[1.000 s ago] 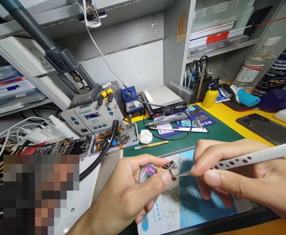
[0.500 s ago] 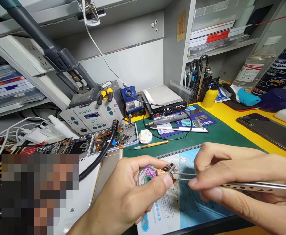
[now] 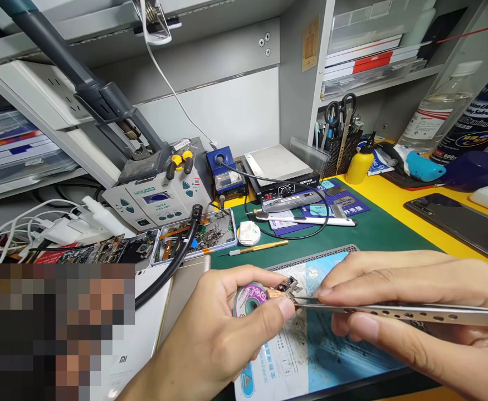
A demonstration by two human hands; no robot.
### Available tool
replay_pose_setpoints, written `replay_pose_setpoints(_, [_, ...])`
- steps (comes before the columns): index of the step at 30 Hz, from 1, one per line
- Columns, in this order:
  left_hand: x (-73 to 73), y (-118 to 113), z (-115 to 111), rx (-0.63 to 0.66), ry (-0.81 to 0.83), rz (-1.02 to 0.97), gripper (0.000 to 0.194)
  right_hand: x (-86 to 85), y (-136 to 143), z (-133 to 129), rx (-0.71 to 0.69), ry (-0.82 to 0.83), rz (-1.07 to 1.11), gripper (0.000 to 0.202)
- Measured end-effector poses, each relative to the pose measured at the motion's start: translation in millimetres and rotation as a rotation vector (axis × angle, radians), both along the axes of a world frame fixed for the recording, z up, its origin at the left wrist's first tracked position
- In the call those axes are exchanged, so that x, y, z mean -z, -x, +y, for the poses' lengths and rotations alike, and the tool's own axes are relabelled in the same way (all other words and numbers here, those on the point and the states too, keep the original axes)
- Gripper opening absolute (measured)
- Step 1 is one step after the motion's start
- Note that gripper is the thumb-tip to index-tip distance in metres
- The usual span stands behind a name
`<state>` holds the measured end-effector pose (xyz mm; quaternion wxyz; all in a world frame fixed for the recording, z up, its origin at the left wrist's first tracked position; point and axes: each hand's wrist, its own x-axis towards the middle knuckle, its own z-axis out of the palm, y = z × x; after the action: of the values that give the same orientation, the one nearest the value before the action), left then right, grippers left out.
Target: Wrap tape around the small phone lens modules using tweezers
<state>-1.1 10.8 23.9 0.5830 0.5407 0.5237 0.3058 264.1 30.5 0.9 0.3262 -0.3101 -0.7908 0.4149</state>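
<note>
Between thumb and forefinger, my left hand (image 3: 231, 328) pinches a round spool of copper desoldering braid (image 3: 244, 301) with a purple label. A small silver-and-black electronic part (image 3: 291, 284) sits at the same fingertips, against the copper braid. My right hand (image 3: 411, 281) is closed on long metal tweezers (image 3: 394, 312) with holes along the arms. Their tips reach the small part beside my left thumb; whether they grip anything is too fine to tell. Below both hands lies a blue and white pad (image 3: 331, 345).
A hot-air station (image 3: 156, 195), a soldering iron holder (image 3: 227, 170) and a heating plate (image 3: 279, 167) stand behind. On the green mat (image 3: 403, 228) lie a yellow-handled knife (image 3: 264, 247) and a white brush (image 3: 311, 220). A dark phone (image 3: 461, 225) is at right.
My right fingers have shifted and straightened on the tweezers, which now show more of their length and holes. The spool and small part in my left hand have barely moved.
</note>
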Motion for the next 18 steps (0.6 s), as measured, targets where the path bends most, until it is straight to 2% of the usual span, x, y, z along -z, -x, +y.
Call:
replay_pose_setpoints(3, [-2.4, -1.8, -1.9, -0.036, 0.003, 0.014, 0.041, 0.6, 0.0, 0.2, 0.041, -0.07, -0.047, 0.042])
replay_pose_setpoints(11, [-4.4, -2.6, -3.4, -0.054, 0.002, 0.032, 0.041, -0.1, 4.3, -1.7, 0.082, -0.116, -0.063, 0.035])
replay_pose_setpoints(18, [-3.7, -3.1, -3.5, -0.062, -0.015, 0.011, 0.04, -1.3, 3.9, -1.6, 0.103, -0.055, -0.079, 0.026])
